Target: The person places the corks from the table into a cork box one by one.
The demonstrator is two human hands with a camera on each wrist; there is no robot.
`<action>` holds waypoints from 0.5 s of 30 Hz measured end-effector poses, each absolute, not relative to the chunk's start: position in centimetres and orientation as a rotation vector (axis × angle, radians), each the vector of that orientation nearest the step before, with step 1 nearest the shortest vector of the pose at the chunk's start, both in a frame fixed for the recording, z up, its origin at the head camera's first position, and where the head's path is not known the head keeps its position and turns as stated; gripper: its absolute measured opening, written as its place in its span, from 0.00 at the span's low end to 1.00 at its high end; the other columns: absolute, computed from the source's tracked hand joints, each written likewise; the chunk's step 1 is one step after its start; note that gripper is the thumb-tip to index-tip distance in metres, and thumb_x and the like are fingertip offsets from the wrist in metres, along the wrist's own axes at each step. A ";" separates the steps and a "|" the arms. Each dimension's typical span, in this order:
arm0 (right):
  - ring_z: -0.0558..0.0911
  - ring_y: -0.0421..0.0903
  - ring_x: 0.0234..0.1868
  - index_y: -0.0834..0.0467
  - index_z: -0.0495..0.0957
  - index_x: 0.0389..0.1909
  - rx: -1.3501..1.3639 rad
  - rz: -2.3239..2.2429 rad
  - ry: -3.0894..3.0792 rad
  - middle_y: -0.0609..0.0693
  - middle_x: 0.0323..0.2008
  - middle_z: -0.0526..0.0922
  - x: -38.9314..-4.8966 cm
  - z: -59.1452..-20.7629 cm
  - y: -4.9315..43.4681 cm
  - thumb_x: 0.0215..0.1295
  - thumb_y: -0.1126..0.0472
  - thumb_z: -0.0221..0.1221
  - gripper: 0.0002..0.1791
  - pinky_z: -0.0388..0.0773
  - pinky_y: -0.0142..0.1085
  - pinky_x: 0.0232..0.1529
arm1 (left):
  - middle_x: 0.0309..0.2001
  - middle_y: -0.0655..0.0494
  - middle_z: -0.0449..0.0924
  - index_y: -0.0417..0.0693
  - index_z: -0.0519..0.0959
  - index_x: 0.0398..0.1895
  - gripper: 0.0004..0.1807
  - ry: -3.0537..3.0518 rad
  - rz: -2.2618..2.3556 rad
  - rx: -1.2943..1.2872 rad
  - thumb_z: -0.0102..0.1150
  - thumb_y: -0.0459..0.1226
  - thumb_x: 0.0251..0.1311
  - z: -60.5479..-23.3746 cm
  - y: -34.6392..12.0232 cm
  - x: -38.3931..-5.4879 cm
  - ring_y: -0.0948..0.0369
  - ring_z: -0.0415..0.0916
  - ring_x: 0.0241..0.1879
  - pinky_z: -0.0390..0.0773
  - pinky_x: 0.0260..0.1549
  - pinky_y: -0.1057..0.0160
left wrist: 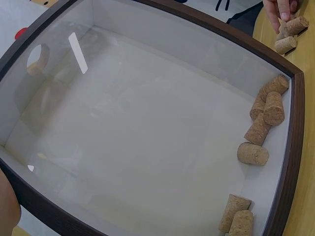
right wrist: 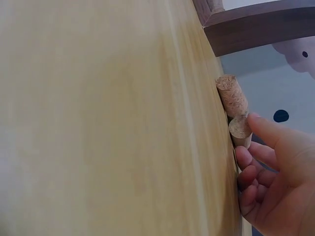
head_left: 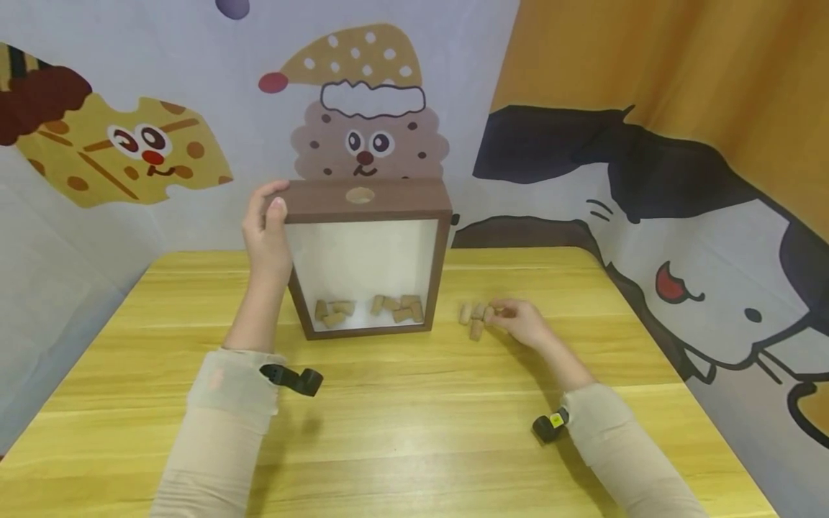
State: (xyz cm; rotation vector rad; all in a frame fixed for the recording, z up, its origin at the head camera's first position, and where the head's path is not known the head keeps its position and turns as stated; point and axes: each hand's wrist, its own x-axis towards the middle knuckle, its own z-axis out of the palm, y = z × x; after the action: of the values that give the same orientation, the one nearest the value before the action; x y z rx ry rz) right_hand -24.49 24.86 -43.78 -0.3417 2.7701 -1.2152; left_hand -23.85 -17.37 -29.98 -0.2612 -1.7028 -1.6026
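A shadow-box frame with a brown rim, clear front and round hole in its top stands upright on the table. My left hand grips its upper left corner, thumb at the front edge and fingers over the top. Inside, several corks lie along the bottom in two groups. To the right of the frame, my right hand pinches a cork between thumb and fingers, low at the tabletop. Other loose corks lie close beside its fingertips.
The wood-grain table extends in front of both arms. Behind it hangs a cloth printed with cartoon figures, close to the frame's back. An orange drape is at the upper right. Small black cameras sit on both wrists.
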 end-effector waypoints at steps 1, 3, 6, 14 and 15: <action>0.79 0.54 0.41 0.67 0.74 0.58 -0.348 -1.204 2.775 0.61 0.42 0.81 -24.5 -43.8 24.8 0.62 0.54 0.63 0.28 0.77 0.40 0.36 | 0.56 0.54 0.75 0.40 0.76 0.52 0.25 -1.702 -1.603 -0.264 0.43 0.46 0.60 -30.0 -17.3 -23.9 0.59 0.64 0.58 0.58 0.56 0.58; 0.78 0.55 0.43 0.66 0.75 0.57 -0.346 -1.200 2.784 0.60 0.42 0.81 -24.4 -43.9 24.8 0.61 0.54 0.63 0.27 0.77 0.41 0.38 | 0.55 0.55 0.75 0.39 0.76 0.52 0.25 -1.700 -1.604 -0.269 0.43 0.47 0.60 -30.0 -17.3 -23.9 0.59 0.64 0.58 0.59 0.55 0.58; 0.78 0.55 0.43 0.65 0.75 0.55 -0.357 -1.227 2.793 0.59 0.40 0.82 -24.2 -43.9 24.6 0.61 0.55 0.63 0.26 0.76 0.44 0.40 | 0.55 0.56 0.75 0.39 0.76 0.52 0.26 -1.701 -1.601 -0.270 0.43 0.48 0.60 -30.0 -17.3 -23.8 0.60 0.64 0.57 0.59 0.55 0.58; 0.82 0.52 0.33 0.63 0.74 0.56 -0.274 -1.419 2.783 0.62 0.41 0.82 -23.7 -43.7 24.3 0.60 0.58 0.65 0.24 0.79 0.40 0.29 | 0.56 0.53 0.74 0.40 0.76 0.53 0.27 -1.713 -1.597 -0.254 0.43 0.50 0.59 -29.9 -17.4 -23.7 0.60 0.65 0.55 0.59 0.53 0.59; 0.82 0.53 0.30 0.63 0.73 0.56 -0.260 -1.455 2.770 0.62 0.42 0.81 -23.6 -43.5 24.2 0.59 0.59 0.65 0.25 0.78 0.39 0.26 | 0.57 0.52 0.74 0.40 0.76 0.53 0.27 -1.713 -1.597 -0.253 0.43 0.50 0.59 -29.9 -17.4 -23.7 0.60 0.65 0.55 0.59 0.53 0.59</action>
State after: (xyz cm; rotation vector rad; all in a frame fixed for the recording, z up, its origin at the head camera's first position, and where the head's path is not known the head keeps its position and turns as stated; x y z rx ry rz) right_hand -23.57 24.19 -43.52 -0.2597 2.7703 -1.4554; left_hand -23.72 -17.39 -29.92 -0.2533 -1.7132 -1.5972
